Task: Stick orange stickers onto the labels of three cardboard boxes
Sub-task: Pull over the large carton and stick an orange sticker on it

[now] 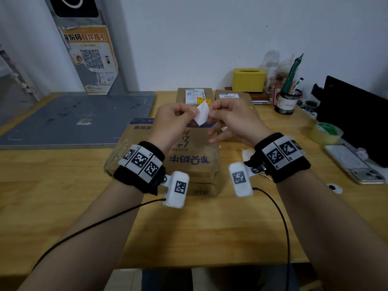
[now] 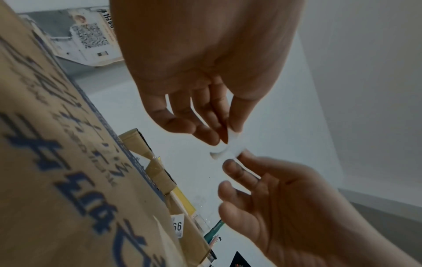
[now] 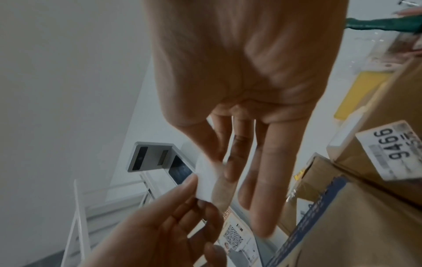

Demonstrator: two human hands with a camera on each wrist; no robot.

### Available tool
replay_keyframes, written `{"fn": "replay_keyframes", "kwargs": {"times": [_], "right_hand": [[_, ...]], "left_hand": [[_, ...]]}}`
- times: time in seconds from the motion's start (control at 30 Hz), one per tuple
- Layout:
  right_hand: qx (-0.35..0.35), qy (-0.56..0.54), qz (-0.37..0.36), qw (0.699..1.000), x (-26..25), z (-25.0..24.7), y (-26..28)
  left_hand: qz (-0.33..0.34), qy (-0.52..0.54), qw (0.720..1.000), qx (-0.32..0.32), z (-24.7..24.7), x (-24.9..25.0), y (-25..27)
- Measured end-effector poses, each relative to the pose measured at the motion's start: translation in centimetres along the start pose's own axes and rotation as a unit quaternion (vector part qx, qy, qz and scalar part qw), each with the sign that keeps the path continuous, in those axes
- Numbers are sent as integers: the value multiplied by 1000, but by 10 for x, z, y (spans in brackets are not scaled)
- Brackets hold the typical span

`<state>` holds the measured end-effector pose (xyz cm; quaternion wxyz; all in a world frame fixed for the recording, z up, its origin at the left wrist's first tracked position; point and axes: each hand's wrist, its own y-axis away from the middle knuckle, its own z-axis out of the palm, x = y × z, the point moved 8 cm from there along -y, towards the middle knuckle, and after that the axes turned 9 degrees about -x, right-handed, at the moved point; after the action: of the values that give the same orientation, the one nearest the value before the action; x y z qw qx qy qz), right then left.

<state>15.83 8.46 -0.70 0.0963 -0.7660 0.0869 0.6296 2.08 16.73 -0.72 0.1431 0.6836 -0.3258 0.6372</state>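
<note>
Both hands are raised over the near cardboard box [image 1: 190,161], which carries blue print. My left hand [image 1: 178,120] and right hand [image 1: 227,115] pinch a small white sticker piece [image 1: 201,115] between them; only its white side shows. In the left wrist view the sticker piece [image 2: 229,144] curls between the left hand [image 2: 219,126] and the right hand [image 2: 262,180]. The right wrist view shows the piece [image 3: 205,182] the same way. Behind stand two more boxes: the middle box [image 1: 195,92] has a label with an orange sticker [image 1: 203,100], and the right box [image 1: 232,97] has a plain label.
A yellow tissue box [image 1: 249,79], a pen holder [image 1: 288,102], a tape roll [image 1: 326,133], a phone [image 1: 354,168] and a dark screen [image 1: 357,116] crowd the right side. A grey mat [image 1: 77,118] covers the left. White paper scraps [image 1: 247,153] lie beside the near box.
</note>
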Motion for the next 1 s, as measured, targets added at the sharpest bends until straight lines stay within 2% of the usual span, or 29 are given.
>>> {"fn": "replay_keyframes", "kwargs": {"times": [0.1,0.23,0.5,0.63,0.8,1.0], "right_hand": [[-15,40,7,999,-3,4,-1],[12,135,-21,991,-10,0,-3],[8,171,-60,983,-9,0,-8],[17,229,-68,971,-10,-5,-10],[-32,276,-86,957,-9,2,-8],[-46,243,-99,964,-9,7,-5]], "left_hand": [[21,-35,999,-11,0,5,1],[23,-50,998,-21,1,9,0],[-31,-3,996,-83,8,-1,0],[-59,20,989,-131,14,-5,4],[-47,-30,996,-76,6,-10,0],[-72,19,994,-82,4,-21,-2]]}}
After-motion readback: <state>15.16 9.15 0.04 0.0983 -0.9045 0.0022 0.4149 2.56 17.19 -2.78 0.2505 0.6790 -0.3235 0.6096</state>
